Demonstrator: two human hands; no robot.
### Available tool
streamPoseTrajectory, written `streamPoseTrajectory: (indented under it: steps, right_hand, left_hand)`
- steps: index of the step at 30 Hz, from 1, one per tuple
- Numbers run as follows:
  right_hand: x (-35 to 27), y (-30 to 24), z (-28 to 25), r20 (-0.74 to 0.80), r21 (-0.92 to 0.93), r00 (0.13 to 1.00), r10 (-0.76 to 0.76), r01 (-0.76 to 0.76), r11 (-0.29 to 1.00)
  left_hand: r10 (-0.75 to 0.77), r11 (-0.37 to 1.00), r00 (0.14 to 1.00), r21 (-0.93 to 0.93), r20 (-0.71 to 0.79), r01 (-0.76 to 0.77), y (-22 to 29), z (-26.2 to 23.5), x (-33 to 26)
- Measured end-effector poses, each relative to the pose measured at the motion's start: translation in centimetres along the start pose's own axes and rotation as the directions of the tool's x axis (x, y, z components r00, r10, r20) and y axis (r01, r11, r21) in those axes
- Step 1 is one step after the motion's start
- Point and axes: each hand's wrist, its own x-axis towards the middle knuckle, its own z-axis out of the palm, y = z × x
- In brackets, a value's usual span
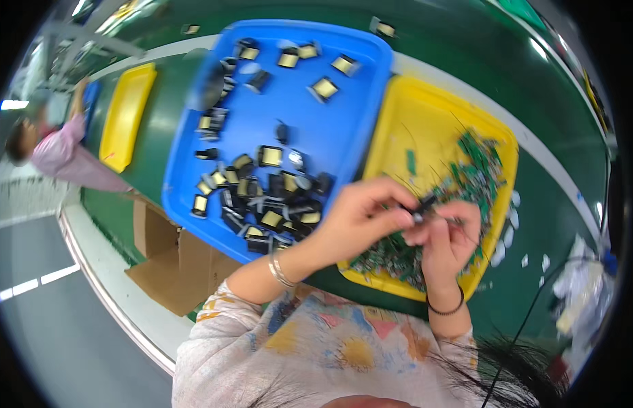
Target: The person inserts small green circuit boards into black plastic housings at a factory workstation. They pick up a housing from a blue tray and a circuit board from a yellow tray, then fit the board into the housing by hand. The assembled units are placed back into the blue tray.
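Above the yellow tray, my two hands meet at a small black part. My left hand, a metal bangle at its wrist, pinches this part between thumb and fingers. Close against it, my right hand, wearing a dark beaded bracelet, has its fingertips pressed together at the part's other end; what they grip is too small to make out. Under and beyond the hands, many small green circuit boards with thin wires are heaped in the yellow tray. One green board lies apart from the heap.
Left of the yellow tray stands a blue tray of black parts with yellow faces. Another yellow tray sits farther left, near a co-worker in pink. A cardboard box stands below; plastic bags lie at right.
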Motion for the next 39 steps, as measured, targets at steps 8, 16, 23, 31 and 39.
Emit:
streamPoseTrajectory:
  steps: [8,16,23,31,39]
  right_hand:
    - [0.7,0.1,1.3,-0.012,-0.023,0.989,-0.146,0.146,0.989]
    - [0.6,-0.2,0.8,-0.049,-0.036,0.991,-0.121,0.120,0.992]
    - [0.6,-0.3,0.6,-0.038,-0.123,0.995,-0.093,0.088,0.989]
    - [0.7,0.0,0.6,-0.012,-0.115,0.994,-0.105,0.103,0.988]
    - [0.6,0.0,0.6,-0.032,-0.100,0.995,-0.094,0.090,0.991]
  left_hand:
    - [-0.031,0.996,0.999,-0.088,0.020,0.033,0.4,-0.2,0.2]
    - [0.053,0.991,0.998,0.125,-0.019,-0.051,1.1,-0.1,0.2]
    - [0.055,0.995,0.996,-0.076,-0.068,-0.060,0.2,-0.2,0.3]
    - [0.104,0.995,0.992,0.016,-0.067,-0.103,0.3,-0.2,0.3]
    - [0.104,0.994,0.992,0.024,-0.071,-0.102,0.4,-0.1,0.1]
